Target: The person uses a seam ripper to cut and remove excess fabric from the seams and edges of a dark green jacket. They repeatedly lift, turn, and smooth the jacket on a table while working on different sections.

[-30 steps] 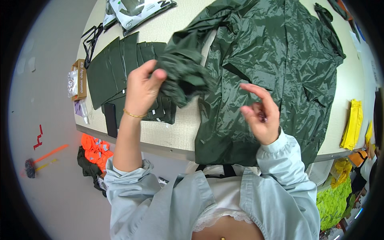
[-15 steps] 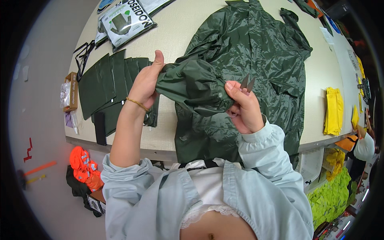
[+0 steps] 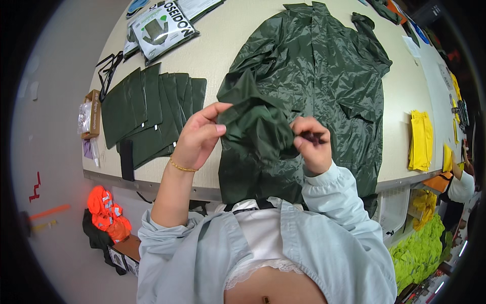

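**Both hands pinch a lifted fold of the green raincoat**

Head view: the raincoat (image 3: 324,86) lies spread on the table (image 3: 223,55), its lower part pulled up toward the person into a bunched fold (image 3: 253,126). The left hand (image 3: 200,137) has its grip closed on the fold's left edge, thumb and fingers pinching the cloth. The right hand (image 3: 313,144) is closed on the fold's right edge; something small and dark sits between its fingertips, perhaps a cord end or tab, but the view is too poor to tell.

The cloth looks thin, glossy and crinkled, so it should be light, limp and somewhat slippery; it will sag wherever it is not held. Hems, seams and corners are the surest places to take hold, as a pinch on the flat sheet may slide.

Left of the raincoat lies a fanned stack of flat green pouches (image 3: 149,111), and beyond them, at the table's far left corner, printed bags (image 3: 162,28) that each show a folded green garment inside. At the table's left edge, an open cardboard box (image 3: 91,114) holds small clear packets. Right of the raincoat lies a pile of folded yellow cloth (image 3: 420,139).
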Demonstrator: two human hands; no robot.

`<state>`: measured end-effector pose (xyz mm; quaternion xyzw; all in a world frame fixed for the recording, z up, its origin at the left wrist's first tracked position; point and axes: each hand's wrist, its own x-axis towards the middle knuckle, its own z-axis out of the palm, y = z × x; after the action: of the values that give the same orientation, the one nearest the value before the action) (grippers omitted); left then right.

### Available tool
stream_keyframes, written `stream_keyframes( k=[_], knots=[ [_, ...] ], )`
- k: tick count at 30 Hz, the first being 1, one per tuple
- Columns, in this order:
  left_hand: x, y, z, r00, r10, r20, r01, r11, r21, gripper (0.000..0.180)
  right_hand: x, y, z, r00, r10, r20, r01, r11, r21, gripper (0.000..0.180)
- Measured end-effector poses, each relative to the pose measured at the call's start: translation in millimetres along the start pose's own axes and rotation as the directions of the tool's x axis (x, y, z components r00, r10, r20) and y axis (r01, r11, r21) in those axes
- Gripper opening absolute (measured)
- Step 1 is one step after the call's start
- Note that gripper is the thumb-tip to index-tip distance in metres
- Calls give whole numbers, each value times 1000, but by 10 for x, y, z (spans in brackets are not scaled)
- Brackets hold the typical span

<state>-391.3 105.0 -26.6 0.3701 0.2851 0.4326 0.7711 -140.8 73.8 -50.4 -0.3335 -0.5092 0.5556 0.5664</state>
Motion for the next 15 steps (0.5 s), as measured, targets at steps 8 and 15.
stream_keyframes(
  k=[8,15],
  knots=[
    [-141,-120,-33,995,43,89,-49,996,71,25,7,-135,103,999,-41,33,51,906,-421,38],
    [-89,114,257,994,-101,41,89,968,235,49,39,-128,166,994,104,25,-94,962,-255,40]
  ],
)
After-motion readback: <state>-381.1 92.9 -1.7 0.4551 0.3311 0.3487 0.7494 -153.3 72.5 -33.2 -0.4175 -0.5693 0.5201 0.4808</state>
